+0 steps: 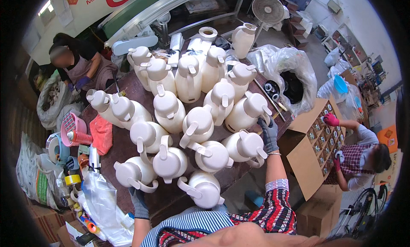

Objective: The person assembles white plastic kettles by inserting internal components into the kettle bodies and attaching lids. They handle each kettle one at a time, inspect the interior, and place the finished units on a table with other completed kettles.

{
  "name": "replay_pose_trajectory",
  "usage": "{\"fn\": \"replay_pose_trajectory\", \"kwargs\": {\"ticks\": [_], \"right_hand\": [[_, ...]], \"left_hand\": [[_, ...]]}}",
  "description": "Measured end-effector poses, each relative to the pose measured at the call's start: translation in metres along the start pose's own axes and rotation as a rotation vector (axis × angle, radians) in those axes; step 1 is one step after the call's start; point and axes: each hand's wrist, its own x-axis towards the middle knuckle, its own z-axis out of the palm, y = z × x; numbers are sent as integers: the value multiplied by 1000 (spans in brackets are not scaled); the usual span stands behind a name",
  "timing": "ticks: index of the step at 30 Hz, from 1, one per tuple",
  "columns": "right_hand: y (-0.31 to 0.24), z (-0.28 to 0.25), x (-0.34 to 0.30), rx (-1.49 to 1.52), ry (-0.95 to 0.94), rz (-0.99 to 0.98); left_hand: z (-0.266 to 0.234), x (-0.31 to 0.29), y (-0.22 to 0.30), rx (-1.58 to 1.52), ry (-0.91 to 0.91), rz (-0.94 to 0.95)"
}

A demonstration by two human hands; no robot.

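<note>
Many cream-white thermos jugs with lids, spouts and loop handles stand close together on a dark reddish-brown table [156, 196]. My right hand [270, 137], in a grey glove, is closed at the handle of a thermos jug [241, 114] on the right side of the group. Just nearer me stands another thermos jug [239, 147]. My left hand [140, 204], also gloved in grey, is at the near left table edge, below the handle of the front-left thermos jug [128, 173]. Its fingertips are partly hidden by that jug, so their grip is unclear.
A co-worker's pink-gloved hand [331, 120] reaches into a divided cardboard box [301, 159] at right. Another person sits at far left. Clear plastic bags [104, 204], a red cloth [101, 134] and a pink basket [70, 124] crowd the left. A plastic-lined bin [308, 72] stands beyond the table.
</note>
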Motion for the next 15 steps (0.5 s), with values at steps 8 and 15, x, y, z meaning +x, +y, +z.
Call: {"fn": "replay_pose_trajectory", "kwargs": {"ticks": [8,15], "right_hand": [[-32,-9,10,-291,-128,-45],[-130,38,-9,-371,13,-415]], "left_hand": [[-52,11,-60,-426,-2,-191],[-39,-8,-45,-338,71,-207]]}}
